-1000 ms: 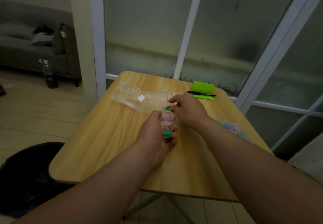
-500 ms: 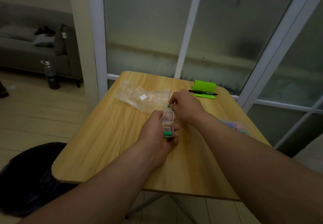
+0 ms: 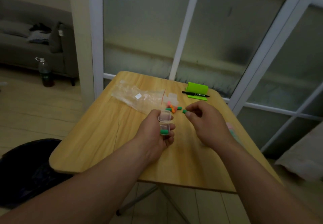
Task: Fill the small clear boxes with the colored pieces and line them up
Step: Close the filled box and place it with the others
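the left hand [image 3: 153, 134] grips an open small clear box [image 3: 164, 119] just above the table [image 3: 97, 136], its lid tipped up and one green piece [image 3: 164, 132] already inside. the right hand [image 3: 208, 120] pinches a second green piece [image 3: 184, 111] at its fingertips, apart from the box. the pinch looks shallow, so the piece could slip and roll into the loose pile [image 3: 172, 109] or off the table. the opening is small, so a misaimed drop may bounce off the rim, and tilting the box could spill its contents. compared with half a second ago, the right hand has left the pile beside the plastic bag [image 3: 138, 97] and drawn rightward, uncovering the pieces.
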A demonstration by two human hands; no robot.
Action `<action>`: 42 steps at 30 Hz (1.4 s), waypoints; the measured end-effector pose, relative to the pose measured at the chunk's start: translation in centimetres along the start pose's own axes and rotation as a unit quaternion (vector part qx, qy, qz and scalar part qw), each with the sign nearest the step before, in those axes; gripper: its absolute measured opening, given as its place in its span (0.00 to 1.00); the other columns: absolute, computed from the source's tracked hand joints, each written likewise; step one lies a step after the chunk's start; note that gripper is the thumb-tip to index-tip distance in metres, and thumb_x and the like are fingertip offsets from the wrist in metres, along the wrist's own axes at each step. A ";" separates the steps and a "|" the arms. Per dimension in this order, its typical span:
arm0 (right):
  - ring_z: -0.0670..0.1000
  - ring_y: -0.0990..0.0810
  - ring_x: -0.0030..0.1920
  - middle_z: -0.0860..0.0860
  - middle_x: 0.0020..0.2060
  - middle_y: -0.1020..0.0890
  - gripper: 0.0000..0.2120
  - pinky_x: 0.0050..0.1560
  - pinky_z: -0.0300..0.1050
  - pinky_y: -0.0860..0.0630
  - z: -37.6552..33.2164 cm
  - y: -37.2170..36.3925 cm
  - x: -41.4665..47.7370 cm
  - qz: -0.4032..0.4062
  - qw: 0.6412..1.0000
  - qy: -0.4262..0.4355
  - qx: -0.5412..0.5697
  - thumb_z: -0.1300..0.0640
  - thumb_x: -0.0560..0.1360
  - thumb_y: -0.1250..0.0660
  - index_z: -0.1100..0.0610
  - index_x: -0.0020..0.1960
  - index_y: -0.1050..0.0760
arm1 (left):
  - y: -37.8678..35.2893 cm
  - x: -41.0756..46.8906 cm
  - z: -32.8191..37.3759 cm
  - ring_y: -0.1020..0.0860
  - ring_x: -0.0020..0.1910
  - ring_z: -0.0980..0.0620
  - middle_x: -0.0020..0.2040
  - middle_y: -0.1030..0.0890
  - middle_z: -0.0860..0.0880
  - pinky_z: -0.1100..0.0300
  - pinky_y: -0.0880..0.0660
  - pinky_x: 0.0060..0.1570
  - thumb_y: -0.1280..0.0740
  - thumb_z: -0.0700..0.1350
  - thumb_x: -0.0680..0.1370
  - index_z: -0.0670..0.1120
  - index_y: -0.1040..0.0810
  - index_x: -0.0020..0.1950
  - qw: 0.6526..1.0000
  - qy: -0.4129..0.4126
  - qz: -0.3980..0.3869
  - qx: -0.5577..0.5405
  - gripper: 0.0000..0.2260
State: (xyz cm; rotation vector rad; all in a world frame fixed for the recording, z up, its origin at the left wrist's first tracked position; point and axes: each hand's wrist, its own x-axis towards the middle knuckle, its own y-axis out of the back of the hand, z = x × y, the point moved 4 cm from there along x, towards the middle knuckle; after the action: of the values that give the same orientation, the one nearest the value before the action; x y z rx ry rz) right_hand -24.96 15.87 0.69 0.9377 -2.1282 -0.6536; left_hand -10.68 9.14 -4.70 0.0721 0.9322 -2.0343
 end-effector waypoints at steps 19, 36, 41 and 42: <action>0.43 0.24 0.48 0.45 0.51 0.25 0.07 0.52 0.46 0.22 -2.8 -2.0 -4.3 -0.069 0.995 0.054 -0.054 0.54 0.80 0.29 0.48 0.57 0.16 | -0.8 0.8 -1.9 0.15 0.58 0.42 0.62 0.16 0.40 0.49 0.17 0.45 0.42 0.59 0.84 0.43 0.20 0.70 0.994 0.050 -0.074 -0.056 0.25; 0.42 0.25 0.47 0.46 0.50 0.26 0.06 0.49 0.40 0.26 -2.8 -2.2 -4.5 -0.065 0.995 0.055 -0.056 0.53 0.80 0.29 0.48 0.56 0.17 | -1.1 0.6 -1.8 0.14 0.52 0.44 0.55 0.15 0.40 0.50 0.16 0.45 0.43 0.58 0.85 0.41 0.21 0.71 0.993 0.061 -0.067 -0.072 0.25; 0.40 0.24 0.47 0.45 0.50 0.24 0.06 0.46 0.32 0.28 -2.5 -2.2 -4.4 -0.066 0.996 0.053 -0.026 0.53 0.80 0.29 0.47 0.56 0.17 | -0.8 0.8 -1.8 0.15 0.57 0.43 0.62 0.16 0.39 0.50 0.16 0.49 0.43 0.58 0.84 0.43 0.21 0.70 0.995 0.053 -0.061 -0.052 0.25; 0.40 0.23 0.48 0.45 0.50 0.22 0.05 0.47 0.34 0.26 -2.4 -1.9 -4.1 -0.051 0.998 0.047 -0.002 0.53 0.80 0.29 0.47 0.56 0.17 | -0.7 0.8 -1.7 0.16 0.52 0.44 0.58 0.15 0.41 0.53 0.18 0.44 0.43 0.57 0.84 0.44 0.20 0.69 0.996 0.050 -0.058 -0.040 0.24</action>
State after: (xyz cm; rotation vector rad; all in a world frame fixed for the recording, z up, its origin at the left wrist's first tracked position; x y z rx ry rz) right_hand -20.36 17.52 -0.78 1.0600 -2.0063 -0.6507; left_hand -12.15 9.91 -5.80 0.0781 1.1009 -2.1131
